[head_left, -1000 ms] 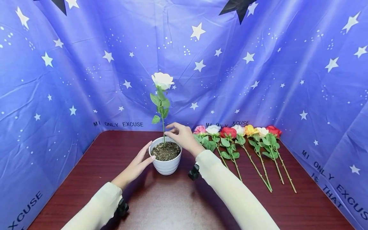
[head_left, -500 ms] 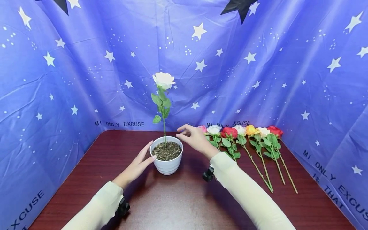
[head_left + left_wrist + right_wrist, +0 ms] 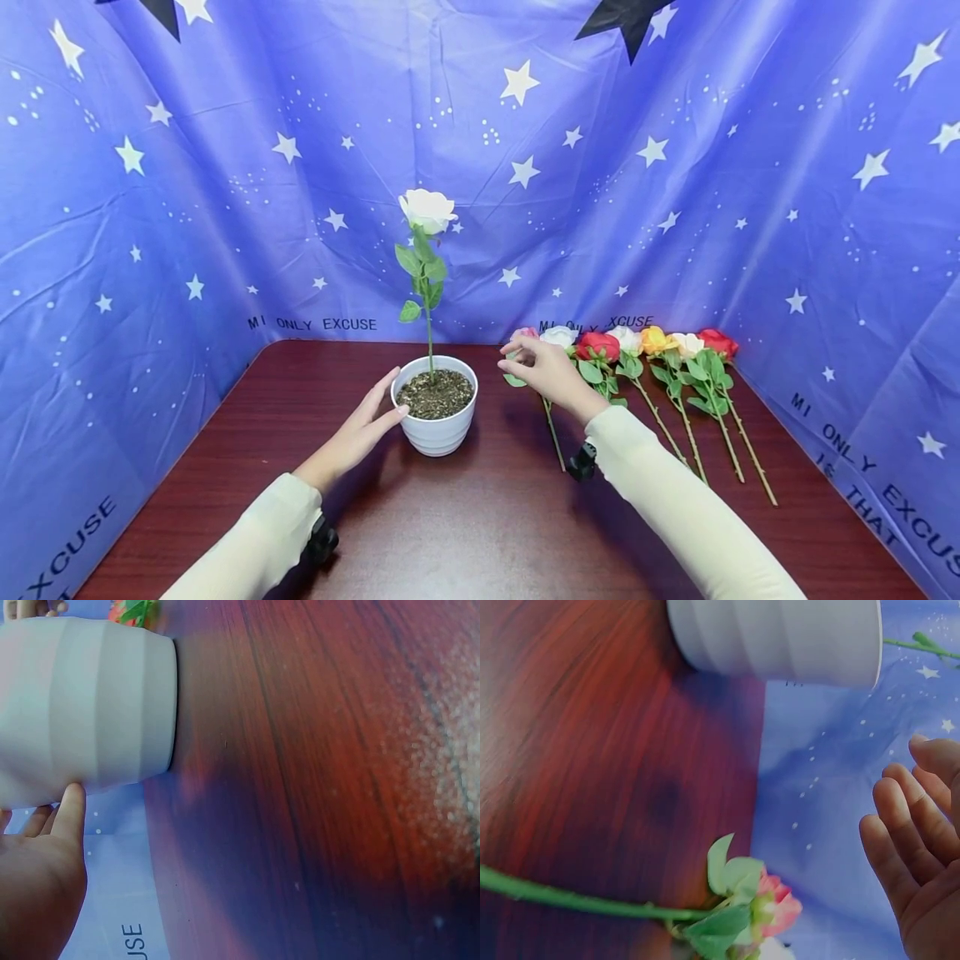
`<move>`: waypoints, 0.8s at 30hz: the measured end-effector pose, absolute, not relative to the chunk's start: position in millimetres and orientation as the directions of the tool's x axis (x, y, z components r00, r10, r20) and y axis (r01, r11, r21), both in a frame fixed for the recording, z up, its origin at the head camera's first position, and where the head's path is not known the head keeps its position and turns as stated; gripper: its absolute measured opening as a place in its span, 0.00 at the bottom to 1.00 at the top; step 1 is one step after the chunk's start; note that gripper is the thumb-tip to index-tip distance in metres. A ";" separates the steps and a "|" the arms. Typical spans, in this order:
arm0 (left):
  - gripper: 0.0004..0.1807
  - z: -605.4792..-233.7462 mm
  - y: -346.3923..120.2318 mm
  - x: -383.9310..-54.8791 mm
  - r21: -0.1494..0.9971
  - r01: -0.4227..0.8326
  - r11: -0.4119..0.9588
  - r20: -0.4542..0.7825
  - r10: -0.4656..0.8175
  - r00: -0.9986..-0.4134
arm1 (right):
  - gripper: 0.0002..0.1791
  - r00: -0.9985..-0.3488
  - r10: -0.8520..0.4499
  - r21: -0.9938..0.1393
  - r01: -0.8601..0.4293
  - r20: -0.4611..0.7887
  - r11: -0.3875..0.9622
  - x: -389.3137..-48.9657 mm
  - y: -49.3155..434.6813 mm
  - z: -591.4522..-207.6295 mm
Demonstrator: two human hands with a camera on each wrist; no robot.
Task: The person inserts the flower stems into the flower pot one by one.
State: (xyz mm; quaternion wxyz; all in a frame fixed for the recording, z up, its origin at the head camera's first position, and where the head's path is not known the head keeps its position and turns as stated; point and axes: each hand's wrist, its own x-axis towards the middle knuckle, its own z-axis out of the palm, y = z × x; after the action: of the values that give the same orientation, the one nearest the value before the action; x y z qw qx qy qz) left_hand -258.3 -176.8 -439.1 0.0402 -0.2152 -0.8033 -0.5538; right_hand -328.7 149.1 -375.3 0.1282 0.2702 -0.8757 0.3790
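Observation:
A white rose (image 3: 427,211) stands upright in the soil (image 3: 442,400) of a ribbed white flowerpot (image 3: 438,437). My left hand (image 3: 358,432) rests on the pot's left side, fingers extended and thumb near the rim; the left wrist view shows a fingertip touching the pot wall (image 3: 82,705). To the right of the pot, my right hand (image 3: 551,371) hovers over a pink rose (image 3: 525,333) lying on the table and partly covers it. In the right wrist view, the loosely bent fingers of that hand hold nothing, apart from the pink bloom (image 3: 780,911).
Several more roses lie in a row at the right, among them a red rose (image 3: 597,345), a yellow rose (image 3: 656,341) and another red rose (image 3: 717,342). A blue star-printed cloth (image 3: 337,167) hangs behind and beside the dark wooden table (image 3: 450,533).
My right hand has moved right, from beside the potted rose's stem to over the lying pink rose. My left hand stays at the pot, and the white rose stands as before.

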 end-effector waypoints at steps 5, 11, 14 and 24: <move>0.38 -439.0 -177.3 -258.1 0.874 0.384 0.297 0.298 0.298 -0.907 | 0.13 -0.842 -0.371 -0.600 -0.540 0.393 0.590 -327.4 163.2 -384.8; 0.39 -438.4 -178.1 -257.4 0.873 0.368 0.321 0.278 0.291 -0.915 | 0.13 -0.878 -0.365 -0.628 -0.478 0.311 0.615 -324.6 179.6 -398.9; 0.38 -437.9 -178.3 -257.3 0.873 0.368 0.320 0.278 0.292 -0.915 | 0.12 -0.892 -0.353 -0.637 -0.450 0.283 0.626 -323.6 186.5 -407.1; 0.39 -437.4 -177.6 -256.9 0.876 0.369 0.312 0.280 0.293 -0.914 | 0.15 -0.942 -0.289 -0.708 -0.320 0.168 0.630 -319.1 205.0 -431.8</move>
State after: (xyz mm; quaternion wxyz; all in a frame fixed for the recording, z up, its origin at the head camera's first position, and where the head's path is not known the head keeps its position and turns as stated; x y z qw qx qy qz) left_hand -256.9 -177.6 -437.4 0.0344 -0.2043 -0.8093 -0.5496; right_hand -319.1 205.0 -431.8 0.0193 0.1686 -0.9026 0.3956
